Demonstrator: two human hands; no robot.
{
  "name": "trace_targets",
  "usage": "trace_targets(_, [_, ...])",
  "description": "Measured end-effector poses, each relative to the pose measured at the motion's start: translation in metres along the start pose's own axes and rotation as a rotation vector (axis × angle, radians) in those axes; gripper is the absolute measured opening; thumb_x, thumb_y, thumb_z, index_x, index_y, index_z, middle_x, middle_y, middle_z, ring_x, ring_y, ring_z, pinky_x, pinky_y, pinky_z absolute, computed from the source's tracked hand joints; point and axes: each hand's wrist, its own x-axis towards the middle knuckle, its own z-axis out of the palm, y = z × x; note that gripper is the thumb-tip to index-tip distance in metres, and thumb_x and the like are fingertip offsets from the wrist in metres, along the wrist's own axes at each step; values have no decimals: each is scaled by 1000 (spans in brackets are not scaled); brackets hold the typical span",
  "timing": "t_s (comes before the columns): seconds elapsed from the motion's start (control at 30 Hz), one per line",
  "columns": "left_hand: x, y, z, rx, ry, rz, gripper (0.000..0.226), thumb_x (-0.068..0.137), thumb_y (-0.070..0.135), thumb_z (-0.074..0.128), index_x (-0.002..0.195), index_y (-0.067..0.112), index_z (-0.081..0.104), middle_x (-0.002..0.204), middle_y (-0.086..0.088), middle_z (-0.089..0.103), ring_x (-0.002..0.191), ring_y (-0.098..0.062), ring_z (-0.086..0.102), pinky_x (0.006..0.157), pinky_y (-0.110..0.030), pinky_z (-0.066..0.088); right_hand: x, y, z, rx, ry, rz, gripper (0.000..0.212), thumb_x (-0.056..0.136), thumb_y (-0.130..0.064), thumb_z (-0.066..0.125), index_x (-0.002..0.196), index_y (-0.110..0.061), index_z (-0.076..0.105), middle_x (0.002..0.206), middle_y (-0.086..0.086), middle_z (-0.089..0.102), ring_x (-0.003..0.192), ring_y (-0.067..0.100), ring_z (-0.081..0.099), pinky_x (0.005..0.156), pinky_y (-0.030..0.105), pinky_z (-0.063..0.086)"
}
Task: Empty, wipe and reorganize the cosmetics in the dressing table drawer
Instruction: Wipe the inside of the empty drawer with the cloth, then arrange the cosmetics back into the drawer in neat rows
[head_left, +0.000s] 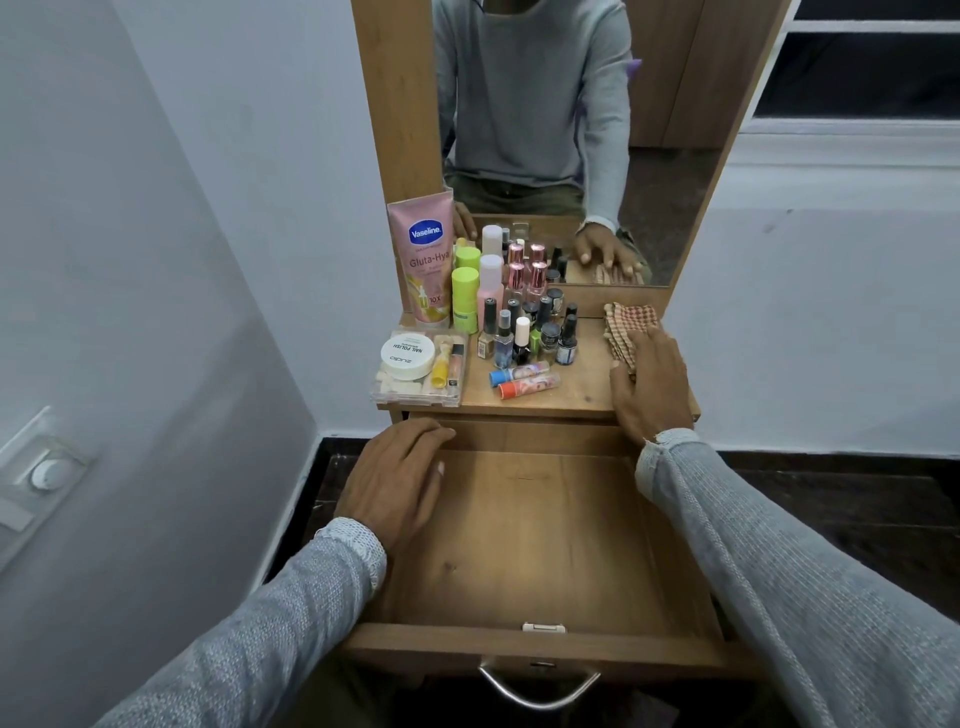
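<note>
The wooden drawer is pulled out and holds nothing. My left hand rests flat on its left wall, fingers relaxed. My right hand lies with straight fingers on a checked cloth at the right of the tabletop. Cosmetics stand on the tabletop: a pink Vaseline tube, two lime-green bottles, several small nail polish bottles, two lip balm tubes lying flat, and a clear box with a white round jar.
A mirror in a wooden frame rises behind the tabletop and reflects a person in a grey sweater. A white wall with a switch panel stands to the left. The drawer's metal handle is nearest me. Dark floor lies below.
</note>
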Motion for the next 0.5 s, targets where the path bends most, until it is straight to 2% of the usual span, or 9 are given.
trace_targets(0.1, [2, 3, -3, 1, 10, -14, 34, 88, 22, 44, 114, 12, 63, 112, -5, 64, 101, -21, 59, 86, -34, 50, -3, 2, -2, -17, -6, -2, 47, 93, -25, 50, 136, -10, 42, 149, 13, 36, 139, 30, 29, 116, 47, 24])
trace_targets(0.27, [15, 4, -8, -6, 37, -55, 28, 88, 25, 43, 105, 18, 64, 100, 1, 63, 89, -21, 58, 70, -36, 49, -2, -5, -13, 18, 48, -51, 44, 92, -26, 55, 133, -11, 48, 144, 12, 42, 135, 29, 36, 115, 44, 26])
trace_targets(0.4, [37, 9, -14, 12, 66, -130, 18, 89, 23, 51, 99, 19, 65, 94, -1, 65, 85, -22, 58, 72, -33, 45, 8, -24, -26, 71, 126, -155, 27, 89, -22, 59, 115, -13, 61, 122, 7, 58, 117, 27, 52, 99, 42, 38])
trace_targets(0.5, [66, 13, -22, -82, 112, -245, 14, 88, 16, 59, 101, 17, 66, 92, -1, 65, 83, -19, 56, 74, -31, 46, 20, -41, -34, 82, 101, -177, 15, 89, -23, 58, 100, -18, 66, 109, 0, 64, 104, 20, 56, 93, 41, 39])
